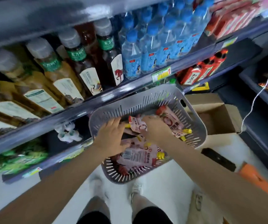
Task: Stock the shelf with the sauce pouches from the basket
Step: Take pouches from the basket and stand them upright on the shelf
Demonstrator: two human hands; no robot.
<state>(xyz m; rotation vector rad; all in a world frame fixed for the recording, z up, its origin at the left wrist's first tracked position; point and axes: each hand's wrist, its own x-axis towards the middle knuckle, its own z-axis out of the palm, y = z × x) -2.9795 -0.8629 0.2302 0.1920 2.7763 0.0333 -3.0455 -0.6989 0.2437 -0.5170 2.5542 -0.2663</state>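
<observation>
A grey slotted plastic basket (130,104) sits low in front of the shelf, holding several pink-and-red sauce pouches (138,156) with yellow caps. Both my hands are inside it. My left hand (112,136) reaches in from the left with its fingers curled onto a pouch with a yellow cap. My right hand (156,128) lies over the middle of the pile, its fingers closed on a pink pouch (137,124). The motion blur hides how firm either grip is.
The shelf rail (75,110) runs just behind the basket, with tea bottles (75,62) and blue water bottles (156,46) above. An open cardboard box (217,117) stands to the right. A white cable (257,97) hangs there. My feet (117,188) are below.
</observation>
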